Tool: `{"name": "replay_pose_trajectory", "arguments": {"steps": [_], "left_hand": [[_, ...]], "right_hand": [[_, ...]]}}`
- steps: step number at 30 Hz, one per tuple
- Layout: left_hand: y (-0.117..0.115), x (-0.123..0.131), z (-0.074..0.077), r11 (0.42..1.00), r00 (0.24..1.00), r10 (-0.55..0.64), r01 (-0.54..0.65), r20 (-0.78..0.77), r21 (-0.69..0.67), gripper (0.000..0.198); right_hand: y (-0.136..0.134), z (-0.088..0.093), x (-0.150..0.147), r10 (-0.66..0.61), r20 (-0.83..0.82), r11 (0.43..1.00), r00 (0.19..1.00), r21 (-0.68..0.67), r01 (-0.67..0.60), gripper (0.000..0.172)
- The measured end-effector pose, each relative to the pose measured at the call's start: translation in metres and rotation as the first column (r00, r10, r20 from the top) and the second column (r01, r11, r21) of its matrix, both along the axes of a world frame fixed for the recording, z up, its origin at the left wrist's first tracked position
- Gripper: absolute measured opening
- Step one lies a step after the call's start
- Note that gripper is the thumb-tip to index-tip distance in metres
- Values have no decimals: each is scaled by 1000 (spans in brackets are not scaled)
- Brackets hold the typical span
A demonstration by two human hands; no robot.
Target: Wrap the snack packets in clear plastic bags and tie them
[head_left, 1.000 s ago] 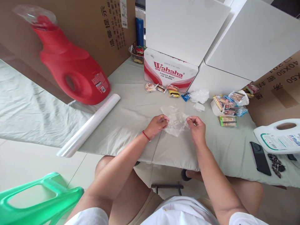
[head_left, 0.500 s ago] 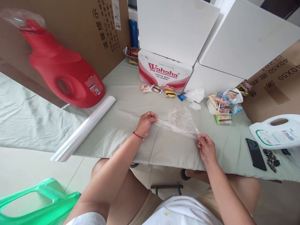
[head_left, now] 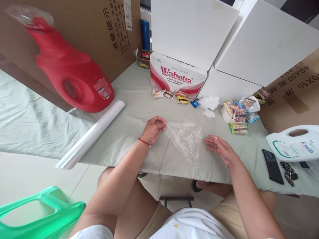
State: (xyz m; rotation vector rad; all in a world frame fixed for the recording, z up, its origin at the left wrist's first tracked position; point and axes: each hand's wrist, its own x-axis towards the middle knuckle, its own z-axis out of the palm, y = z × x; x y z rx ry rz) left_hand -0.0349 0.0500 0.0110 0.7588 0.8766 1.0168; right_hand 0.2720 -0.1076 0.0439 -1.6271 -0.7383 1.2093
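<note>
A clear plastic bag (head_left: 186,139) hangs loosely over the cloth-covered table (head_left: 139,96). My left hand (head_left: 153,129) pinches one corner of it between thumb and fingers. To the right of the bag, my right hand (head_left: 219,147) is apart from it, fingers stretched out and holding nothing. Beyond the bag lie a white crumpled plastic bag (head_left: 209,102) and a small white piece (head_left: 208,114), perhaps paper.
A plastic film roll (head_left: 91,136) and a red jug (head_left: 74,73) are left. Wrapped snacks (head_left: 182,100) lie before the Wahaha box (head_left: 176,74). Right stand a snack-filled bowl (head_left: 226,116), a white jug (head_left: 294,142), a phone (head_left: 272,166) and keys (head_left: 289,172). A green stool (head_left: 52,207) is lower left.
My right hand has let go of the clear plastic bag and moved slightly right, its fingers opening. The bag's freed side has dropped toward the table's front. My left hand still holds its corner.
</note>
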Motion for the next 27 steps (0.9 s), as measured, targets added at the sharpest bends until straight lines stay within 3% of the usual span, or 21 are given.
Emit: {"name": "replay_pose_trajectory", "arguments": {"steps": [4, 6, 8, 10, 12, 13, 14, 15, 16, 17, 19, 20, 22, 25, 27], "left_hand": [[0, 1, -1, 996, 996, -84, 84, 13, 0, 36], [-1, -3, 0, 986, 987, -163, 163, -3, 17, 37], [-1, -12, 3, 948, 949, -311, 313, -55, 51, 36], [-1, -25, 8, 824, 826, -547, 560, -138, 82, 35], [2, -40, 14, 597, 597, -767, 798, -233, 79, 39], [3, -46, 17, 492, 492, -826, 867, -276, 74, 42], [5, -50, 20, 426, 429, -847, 901, -314, 81, 44], [7, -53, 23, 412, 421, -837, 905, -350, 103, 45], [8, -53, 26, 451, 469, -797, 881, -380, 142, 46], [9, -51, 28, 526, 557, -729, 828, -397, 196, 47], [6, -38, 30, 691, 753, -530, 650, -390, 316, 51], [3, -29, 29, 747, 824, -431, 555, -368, 366, 54], [-6, -9, 25, 781, 885, -330, 451, -329, 432, 57], [-22, 20, 13, 786, 874, -318, 459, -366, 413, 58], [-28, 31, 3, 792, 865, -269, 449, -425, 413, 46]], "right_hand": [[42, -7, -30, 60, -129, 997, 990, -49, -67, 54], [57, -10, -44, 19, -154, 999, 988, -27, -24, 48], [67, -11, -52, -60, -170, 998, 984, 18, 64, 45], [73, -11, -55, -128, -154, 987, 980, 77, 141, 44], [74, -9, -57, -133, -108, 980, 985, 137, 147, 43], [73, -7, -58, -115, -77, 979, 990, 162, 127, 43], [71, -5, -60, -87, -41, 979, 995, 182, 93, 43], [69, -2, -63, -53, -2, 980, 999, 192, 53, 43], [67, 0, -66, -24, 42, 981, 999, 194, 16, 43], [65, 3, -70, 2, 88, 982, 996, 190, -19, 42], [61, 7, -79, 38, 183, 981, 982, 180, -71, 41], [61, 8, -83, 51, 226, 981, 973, 172, -92, 40], [61, 9, -91, 70, 305, 981, 950, 151, -121, 36], [64, 7, -101, 87, 391, 982, 916, 121, -145, 30], [66, 5, -105, 105, 406, 979, 908, 117, -166, 30]]}}
